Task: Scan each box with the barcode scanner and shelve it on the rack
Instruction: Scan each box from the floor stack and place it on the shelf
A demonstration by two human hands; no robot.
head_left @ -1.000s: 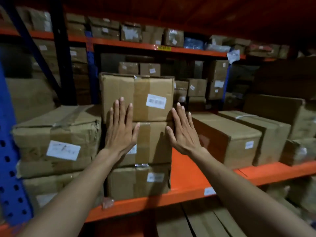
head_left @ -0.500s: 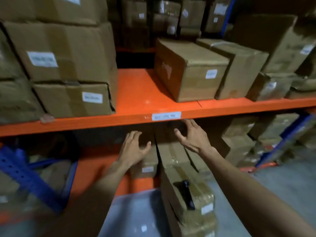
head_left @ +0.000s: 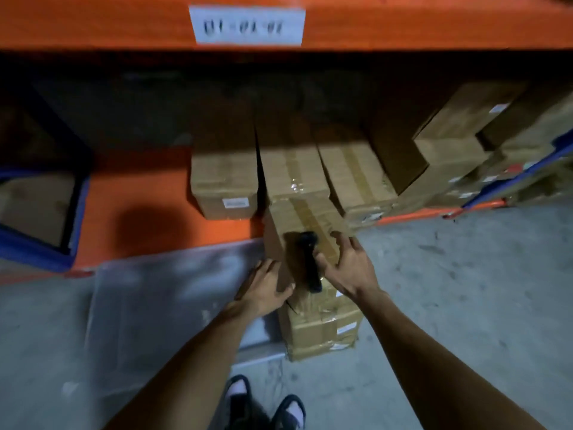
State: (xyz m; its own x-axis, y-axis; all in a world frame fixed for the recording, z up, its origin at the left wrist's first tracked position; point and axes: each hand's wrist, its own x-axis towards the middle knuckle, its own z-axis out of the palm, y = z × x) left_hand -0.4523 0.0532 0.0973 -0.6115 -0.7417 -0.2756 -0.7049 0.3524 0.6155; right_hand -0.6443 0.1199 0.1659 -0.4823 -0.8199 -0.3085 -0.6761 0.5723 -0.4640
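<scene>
A black barcode scanner lies lengthwise on the taped top box of a cardboard stack standing on the floor. A second box sits under it. My left hand clasps the top box's near left corner, fingers down its side and thumb on top. My right hand rests flat on the box top to the right of the scanner, fingers spread and thumb touching the scanner's handle. The orange rack's upper beam crosses the top of the view.
The low orange shelf holds taped boxes behind the stack, with more cartons to the right. A blue rack frame stands at left. A clear plastic sheet lies on the grey floor; my shoes show below.
My view has dropped from the upper shelf to the floor stack. Both hands left the shelved boxes and came down onto the top box with the scanner.
</scene>
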